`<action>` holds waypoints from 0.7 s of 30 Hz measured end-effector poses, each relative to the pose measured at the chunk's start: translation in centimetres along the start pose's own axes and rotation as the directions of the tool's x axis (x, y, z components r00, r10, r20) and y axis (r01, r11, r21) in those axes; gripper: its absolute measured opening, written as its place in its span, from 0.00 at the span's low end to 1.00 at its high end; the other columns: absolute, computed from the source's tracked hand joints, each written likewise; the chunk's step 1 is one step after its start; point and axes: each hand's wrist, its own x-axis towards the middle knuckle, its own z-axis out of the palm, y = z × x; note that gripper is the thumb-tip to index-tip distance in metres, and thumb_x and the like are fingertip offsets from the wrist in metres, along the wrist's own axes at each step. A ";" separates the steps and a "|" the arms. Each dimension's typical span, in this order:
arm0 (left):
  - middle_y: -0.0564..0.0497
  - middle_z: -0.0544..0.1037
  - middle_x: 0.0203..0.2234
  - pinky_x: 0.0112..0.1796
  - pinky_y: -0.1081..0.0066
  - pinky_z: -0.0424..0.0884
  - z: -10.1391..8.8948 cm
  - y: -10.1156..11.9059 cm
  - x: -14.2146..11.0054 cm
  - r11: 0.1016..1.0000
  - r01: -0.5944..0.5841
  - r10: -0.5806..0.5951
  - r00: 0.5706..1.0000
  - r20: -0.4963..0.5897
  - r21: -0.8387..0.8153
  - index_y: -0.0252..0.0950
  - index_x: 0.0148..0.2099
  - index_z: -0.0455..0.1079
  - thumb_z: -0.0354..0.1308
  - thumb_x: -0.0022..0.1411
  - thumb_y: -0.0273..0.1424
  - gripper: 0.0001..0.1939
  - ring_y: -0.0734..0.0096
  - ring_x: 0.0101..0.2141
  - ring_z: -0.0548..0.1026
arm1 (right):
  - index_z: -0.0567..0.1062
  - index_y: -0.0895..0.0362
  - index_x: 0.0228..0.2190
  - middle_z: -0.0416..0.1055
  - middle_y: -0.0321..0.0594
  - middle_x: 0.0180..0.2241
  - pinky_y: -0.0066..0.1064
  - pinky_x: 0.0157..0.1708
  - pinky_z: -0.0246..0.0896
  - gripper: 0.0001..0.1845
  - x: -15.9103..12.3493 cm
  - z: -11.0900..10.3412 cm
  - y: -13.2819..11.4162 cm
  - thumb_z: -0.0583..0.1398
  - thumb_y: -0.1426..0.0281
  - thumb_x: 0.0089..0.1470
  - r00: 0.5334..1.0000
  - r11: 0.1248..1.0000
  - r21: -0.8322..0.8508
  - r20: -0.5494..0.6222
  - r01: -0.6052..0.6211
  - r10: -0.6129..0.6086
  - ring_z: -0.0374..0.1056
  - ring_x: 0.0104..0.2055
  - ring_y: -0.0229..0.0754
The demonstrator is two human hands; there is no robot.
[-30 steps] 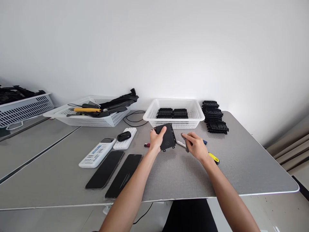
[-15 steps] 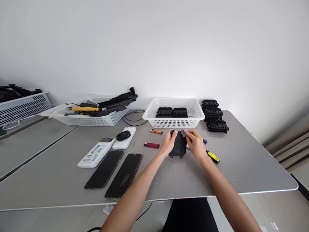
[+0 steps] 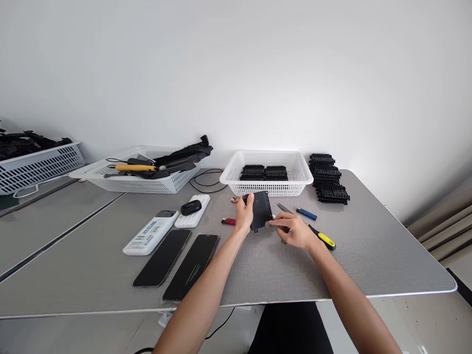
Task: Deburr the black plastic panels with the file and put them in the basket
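My left hand (image 3: 245, 212) is closed on the left edge of a black plastic plate (image 3: 261, 210) with small toothed tabs along its side. The plate is held tilted above the table. My right hand (image 3: 295, 230) is closed around a small grey piece (image 3: 272, 225), blurred by motion, at the plate's lower right corner. Under and beside that hand lies a tool with a flat metal blade (image 3: 285, 208) and a yellow-and-black handle (image 3: 326, 240). A blue lighter (image 3: 306, 213) rests just beyond it. A red lighter (image 3: 228, 221) and a partly hidden orange lighter (image 3: 234, 200) lie near my left hand.
A white basket (image 3: 266, 189) holds several black plates; more are stacked (image 3: 328, 179) to its right. At left are a basket of tools and black parts (image 3: 171, 184), two power banks (image 3: 149, 233) (image 3: 192, 216), a black case (image 3: 191, 207) and two phones (image 3: 162, 258) (image 3: 191, 268).
The plate has turned and shifted left with my left hand. My right hand has moved down with the grey piece, from the plate's upper right to its lower right corner, uncovering the blade and blue lighter.
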 end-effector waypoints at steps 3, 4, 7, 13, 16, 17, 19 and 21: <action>0.47 0.77 0.38 0.48 0.67 0.66 0.6 -0.3 -0.6 0.998 -0.047 0.045 0.998 0.053 0.043 0.37 0.38 0.70 0.59 0.56 0.52 0.22 0.61 0.44 0.72 | 0.75 0.53 0.51 0.73 0.44 0.44 0.35 0.43 0.69 0.20 0.2 -0.2 0.1 0.54 0.75 0.60 0.934 0.992 0.038 -0.335 -0.121 0.127 0.71 0.43 0.42; 0.47 0.76 0.38 0.48 0.68 0.65 0.9 -0.4 -0.9 0.998 -0.054 0.050 0.995 0.085 0.040 0.37 0.38 0.70 0.58 0.57 0.53 0.22 0.62 0.44 0.72 | 0.74 0.52 0.53 0.72 0.44 0.44 0.35 0.42 0.69 0.19 0.2 -0.1 0.2 0.54 0.73 0.62 0.894 0.986 0.034 -0.418 -0.162 0.161 0.71 0.43 0.42; 0.50 0.74 0.33 0.45 0.69 0.66 1.8 -0.5 -2.1 0.998 -0.050 0.045 0.979 0.197 0.025 0.38 0.36 0.69 0.56 0.57 0.55 0.23 0.64 0.39 0.72 | 0.74 0.52 0.53 0.72 0.45 0.42 0.35 0.41 0.70 0.19 0.3 0.2 0.5 0.53 0.70 0.63 0.823 0.971 0.005 -0.531 -0.237 0.204 0.71 0.42 0.42; 0.54 0.64 0.24 0.37 0.70 0.65 2.6 -0.9 -3.7 1.000 -0.018 0.016 0.955 0.297 0.003 0.39 0.27 0.62 0.53 0.57 0.58 0.26 0.69 0.29 0.66 | 0.75 0.53 0.51 0.72 0.46 0.42 0.37 0.42 0.70 0.19 0.4 0.6 0.7 0.52 0.71 0.63 0.854 0.955 -0.074 -0.472 -0.287 0.220 0.71 0.42 0.44; 0.54 0.67 0.25 0.38 0.70 0.66 2.7 -1.3 -3.5 1.000 -0.001 0.004 0.966 0.257 -0.012 0.39 0.28 0.64 0.53 0.56 0.59 0.27 0.68 0.31 0.68 | 0.76 0.54 0.50 0.73 0.46 0.42 0.36 0.42 0.70 0.19 0.5 1.0 0.4 0.53 0.73 0.62 0.897 0.965 -0.099 -0.402 -0.242 0.183 0.71 0.41 0.43; 0.53 0.69 0.27 0.40 0.70 0.67 2.6 -1.3 -3.2 1.000 0.012 -0.006 0.976 0.219 -0.026 0.38 0.30 0.65 0.53 0.56 0.59 0.27 0.67 0.33 0.70 | 0.76 0.54 0.50 0.73 0.46 0.42 0.36 0.43 0.70 0.19 0.5 1.1 0.3 0.53 0.74 0.62 0.914 0.968 -0.114 -0.370 -0.222 0.166 0.72 0.41 0.43; 0.50 0.74 0.32 0.44 0.68 0.68 2.3 -1.3 -2.5 0.997 0.047 -0.039 0.992 0.122 -0.062 0.38 0.34 0.69 0.53 0.56 0.59 0.27 0.64 0.39 0.72 | 0.77 0.54 0.48 0.73 0.46 0.41 0.35 0.42 0.70 0.18 0.5 1.5 -0.1 0.53 0.76 0.61 0.954 0.976 -0.140 -0.271 -0.168 0.125 0.72 0.40 0.43; 0.47 0.77 0.39 0.48 0.67 0.68 1.7 -1.0 -1.7 0.993 0.073 -0.069 0.997 0.046 -0.093 0.38 0.38 0.70 0.54 0.56 0.58 0.27 0.61 0.46 0.72 | 0.78 0.55 0.47 0.74 0.45 0.40 0.34 0.41 0.70 0.18 0.4 1.7 -0.4 0.54 0.78 0.60 0.986 0.982 -0.155 -0.147 -0.107 0.084 0.72 0.39 0.42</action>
